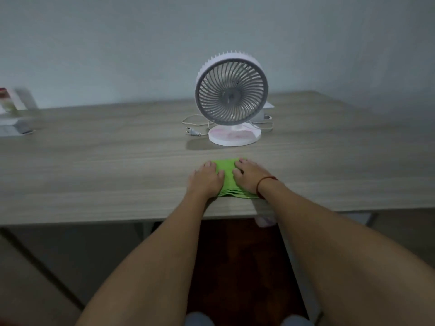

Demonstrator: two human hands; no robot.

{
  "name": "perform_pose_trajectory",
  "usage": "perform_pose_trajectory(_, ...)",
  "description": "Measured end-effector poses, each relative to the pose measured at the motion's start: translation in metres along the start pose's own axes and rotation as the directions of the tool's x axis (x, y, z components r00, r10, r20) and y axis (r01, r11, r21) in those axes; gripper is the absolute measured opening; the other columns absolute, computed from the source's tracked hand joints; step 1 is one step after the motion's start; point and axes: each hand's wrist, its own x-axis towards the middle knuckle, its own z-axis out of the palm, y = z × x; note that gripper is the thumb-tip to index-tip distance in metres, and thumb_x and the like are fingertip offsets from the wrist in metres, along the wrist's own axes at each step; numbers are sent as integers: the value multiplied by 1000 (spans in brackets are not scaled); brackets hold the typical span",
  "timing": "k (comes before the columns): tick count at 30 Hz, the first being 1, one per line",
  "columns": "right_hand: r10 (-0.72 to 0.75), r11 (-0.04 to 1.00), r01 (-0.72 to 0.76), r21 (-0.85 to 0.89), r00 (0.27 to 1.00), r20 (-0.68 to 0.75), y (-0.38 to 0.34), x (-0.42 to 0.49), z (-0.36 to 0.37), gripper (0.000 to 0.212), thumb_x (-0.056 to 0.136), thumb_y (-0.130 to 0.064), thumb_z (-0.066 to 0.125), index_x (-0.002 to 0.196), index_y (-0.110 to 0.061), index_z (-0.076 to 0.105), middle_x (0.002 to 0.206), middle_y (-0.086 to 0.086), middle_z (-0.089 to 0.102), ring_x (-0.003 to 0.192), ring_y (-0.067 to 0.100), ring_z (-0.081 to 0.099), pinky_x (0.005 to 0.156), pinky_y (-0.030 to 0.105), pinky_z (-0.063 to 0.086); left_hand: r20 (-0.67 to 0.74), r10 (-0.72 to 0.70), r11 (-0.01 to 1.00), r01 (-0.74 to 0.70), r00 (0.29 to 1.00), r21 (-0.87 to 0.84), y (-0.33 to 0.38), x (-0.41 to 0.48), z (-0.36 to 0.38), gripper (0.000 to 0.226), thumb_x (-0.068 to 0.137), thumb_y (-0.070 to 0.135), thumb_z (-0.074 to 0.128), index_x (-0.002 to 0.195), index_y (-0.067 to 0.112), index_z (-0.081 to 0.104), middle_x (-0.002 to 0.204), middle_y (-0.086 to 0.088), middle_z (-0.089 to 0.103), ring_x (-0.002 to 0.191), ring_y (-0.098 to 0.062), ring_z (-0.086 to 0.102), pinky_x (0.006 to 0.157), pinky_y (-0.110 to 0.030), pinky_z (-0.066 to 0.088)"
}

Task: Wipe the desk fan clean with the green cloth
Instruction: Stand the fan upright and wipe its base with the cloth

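Pressing green cloth [227,175] — both hands flat

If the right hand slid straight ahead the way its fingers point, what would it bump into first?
Probably the desk fan's round white base. The right hand lies flat on the green cloth, with only bare desk ahead; depth is uncertain.

Plain home room, wood-grain desk [117,165] against bare wall [117,43], desk fan [229,95], unplugged cord [194,132]
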Motion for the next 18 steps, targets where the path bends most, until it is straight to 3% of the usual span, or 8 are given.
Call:
perform_pose_trajectory(4,11,997,-9,79,1000,-26,0,-22,0,50,98,-34,35,143,-13,38,157,8,28,146,24,23,120,38,20,7,-16,995,16,1000,-98,0,-22,-5,56,101,38,32,150,12,27,161,-9,22,148,-23,23,121,-40,17)
perform_pose_trajectory(8,128,935,-72,347,982,-141,11,-19,-5,51,96,-41,38,143,-20,39,155,4,34,143,21,31,118,37,25,-112,-81,908,27,990,-419,-7,-14,-10,49,102,30,36,147,12,36,155,-9,37,143,-23,36,118,-32,26)
perform_pose_trajectory(10,202,909,-115,400,962,-182,18,-10,-9,51,96,-41,38,142,-18,41,151,7,41,137,25,40,115,38,30,-177,-127,870,24,976,-493,-10,-3,-11,41,102,26,37,132,4,55,137,-17,56,129,-28,51,108,-34,37)
perform_pose_trajectory(12,250,887,-144,439,948,-194,25,2,-11,53,95,-42,39,141,-16,41,147,10,46,133,28,45,112,39,35,-207,-167,836,27,964,-549,-11,11,-9,36,102,24,39,104,-1,65,107,-23,67,106,-33,61,90,-36,44)
perform_pose_trajectory(13,271,879,-156,451,941,-203,29,10,-12,54,94,-41,39,141,-15,40,146,11,47,131,29,46,111,40,36,-212,-184,821,32,960,-570,-11,18,-9,37,101,24,40,104,-3,64,107,-26,67,106,-35,61,90,-37,45)
perform_pose_trajectory(18,357,835,-155,528,883,-305,42,52,-16,45,93,-29,42,133,-8,46,139,17,51,124,34,51,103,40,40,-210,-159,863,33,965,-503,-7,52,-9,46,102,21,37,142,-1,43,147,-19,46,136,-29,44,111,-31,32)
